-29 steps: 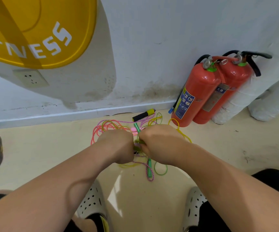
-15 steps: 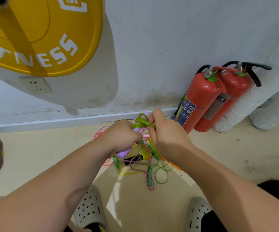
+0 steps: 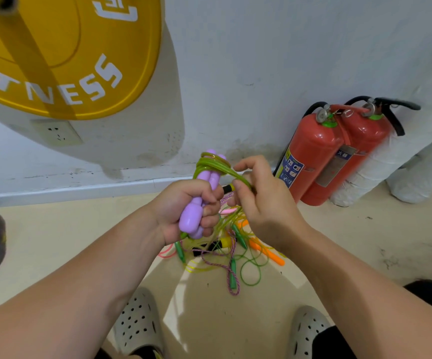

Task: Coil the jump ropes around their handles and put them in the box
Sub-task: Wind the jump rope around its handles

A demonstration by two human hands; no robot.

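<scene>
The left hand [image 3: 183,209] clenches both purple handles [image 3: 211,178] together as a spool, while the right hand [image 3: 264,206] pinches the green rope [image 3: 204,165], apparently to guide each wrap around them.

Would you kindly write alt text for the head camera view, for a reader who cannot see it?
A person's left hand grips a pair of purple handles while the right hand pinches the green rope wound round their tops. Beneath them a tangle of other jump ropes lies on the floor; two red fire extinguishers stand by the white wall.
</scene>
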